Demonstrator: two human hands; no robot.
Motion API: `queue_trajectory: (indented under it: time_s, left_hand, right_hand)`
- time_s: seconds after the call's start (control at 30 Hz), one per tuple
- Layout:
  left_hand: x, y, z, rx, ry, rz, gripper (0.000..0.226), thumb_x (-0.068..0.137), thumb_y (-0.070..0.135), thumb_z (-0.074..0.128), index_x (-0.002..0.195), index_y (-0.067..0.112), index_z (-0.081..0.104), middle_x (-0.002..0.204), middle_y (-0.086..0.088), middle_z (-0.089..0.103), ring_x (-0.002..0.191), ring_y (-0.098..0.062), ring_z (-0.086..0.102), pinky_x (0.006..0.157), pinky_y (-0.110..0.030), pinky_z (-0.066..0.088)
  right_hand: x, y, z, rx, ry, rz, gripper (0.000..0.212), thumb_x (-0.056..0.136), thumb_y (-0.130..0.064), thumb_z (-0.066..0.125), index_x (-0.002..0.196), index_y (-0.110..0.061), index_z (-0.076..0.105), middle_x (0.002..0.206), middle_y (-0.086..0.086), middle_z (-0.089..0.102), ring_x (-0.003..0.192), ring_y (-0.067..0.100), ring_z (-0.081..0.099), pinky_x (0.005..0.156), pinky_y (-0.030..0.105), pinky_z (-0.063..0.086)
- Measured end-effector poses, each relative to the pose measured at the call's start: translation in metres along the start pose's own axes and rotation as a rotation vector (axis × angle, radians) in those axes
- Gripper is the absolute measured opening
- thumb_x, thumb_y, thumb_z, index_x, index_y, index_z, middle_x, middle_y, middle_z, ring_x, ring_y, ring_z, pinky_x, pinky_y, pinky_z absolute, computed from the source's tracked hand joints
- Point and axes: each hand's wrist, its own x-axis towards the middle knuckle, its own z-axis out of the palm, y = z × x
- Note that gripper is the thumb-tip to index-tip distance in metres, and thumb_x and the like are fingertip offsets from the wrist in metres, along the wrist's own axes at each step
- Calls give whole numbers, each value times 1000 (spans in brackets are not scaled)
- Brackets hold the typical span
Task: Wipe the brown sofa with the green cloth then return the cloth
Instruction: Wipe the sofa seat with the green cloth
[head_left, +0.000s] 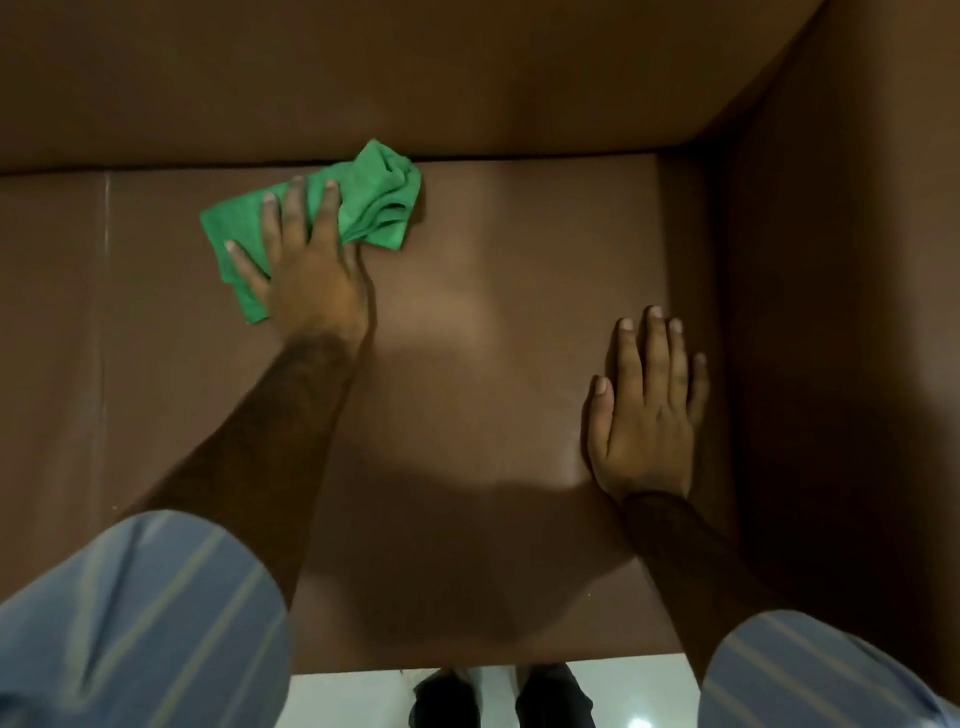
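Observation:
The brown sofa fills the view; its seat cushion (483, 322) lies flat below me. A crumpled green cloth (374, 202) rests on the seat close to the seam under the backrest. My left hand (306, 270) presses down on the cloth with fingers spread, covering its lower left part. Flat on the seat near the armrest lies my right hand (647, 410), palm down, fingers apart, holding nothing.
The sofa backrest (363, 78) rises at the top and the right armrest (841, 312) walls off the right side. A seam (105, 291) between cushions runs at the left. White floor (623, 691) and my dark shoes show below the seat's front edge.

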Motion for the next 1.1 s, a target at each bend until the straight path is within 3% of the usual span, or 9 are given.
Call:
queue_trajectory:
  time_s: [0.1, 0.23, 0.43, 0.5, 0.63, 0.7, 0.9, 1.0, 1.1]
  left_hand:
    - [-15, 15, 2, -16, -45, 119, 59, 96, 29, 47, 153, 37, 31, 166, 6, 25, 156, -23, 12, 119, -70, 1]
    - [-80, 24, 8, 106, -151, 562, 64, 93, 35, 45, 154, 37, 28, 166, 9, 24, 155, -20, 15, 120, -66, 9]
    - [-200, -85, -8, 183, -286, 964, 61, 94, 39, 45, 154, 37, 32, 164, 4, 29, 153, -25, 25, 117, -69, 17]
    - [-189, -125, -22, 228, -267, 919, 66, 90, 35, 45, 154, 37, 29, 162, 0, 32, 149, -31, 33, 116, -70, 19]
    - [-122, -143, -39, 111, -172, 121, 59, 96, 32, 42, 154, 34, 30, 167, 0, 23, 154, -29, 17, 119, -71, 8]
    - [-86, -110, -32, 25, -97, -78, 59, 99, 31, 47, 154, 36, 29, 168, 4, 18, 156, -26, 10, 118, -71, 3]
    - [-121, 0, 5, 132, -148, 460, 67, 93, 38, 49, 155, 40, 23, 168, 7, 17, 156, -25, 11, 119, -69, 6]
    - [-182, -27, 8, 172, -194, 737, 65, 95, 43, 47, 155, 40, 24, 167, 8, 21, 155, -23, 16, 119, -67, 12]
    - [-215, -88, 3, 204, -226, 735, 65, 95, 45, 42, 156, 41, 21, 167, 9, 20, 155, -22, 16, 118, -67, 16]
  right_hand:
    - [0, 2, 3, -14, -3, 0, 64, 108, -40, 30, 168, -17, 26, 176, 10, 20, 164, 28, 17, 131, 52, 13]
    - [0, 1, 2, -14, -6, -1, 64, 107, -38, 29, 168, -19, 25, 176, 9, 20, 164, 28, 17, 132, 52, 13]
    - [0, -1, -4, -1, -12, 0, 65, 105, -36, 32, 168, -18, 27, 176, 10, 22, 164, 29, 18, 132, 52, 13]
    - [0, -2, -6, 11, -16, 0, 65, 105, -35, 32, 167, -17, 27, 176, 11, 22, 164, 29, 18, 132, 53, 13]
    - [0, -3, -7, 15, -31, 2, 65, 105, -35, 32, 168, -17, 26, 176, 11, 20, 164, 30, 17, 132, 55, 14]
    - [0, -3, -7, 14, -25, -1, 65, 105, -34, 33, 167, -16, 27, 176, 12, 21, 164, 30, 17, 132, 54, 13]
    - [-1, -5, -11, 8, -32, -1, 66, 105, -34, 33, 167, -15, 27, 176, 12, 21, 164, 30, 18, 132, 53, 13]
    - [0, -7, -14, 21, -38, -3, 65, 105, -34, 34, 167, -14, 29, 176, 12, 22, 164, 30, 19, 132, 54, 14]
    - [0, -5, -12, 29, -35, 2, 65, 105, -34, 34, 167, -15, 29, 175, 12, 23, 164, 30, 19, 132, 54, 15]
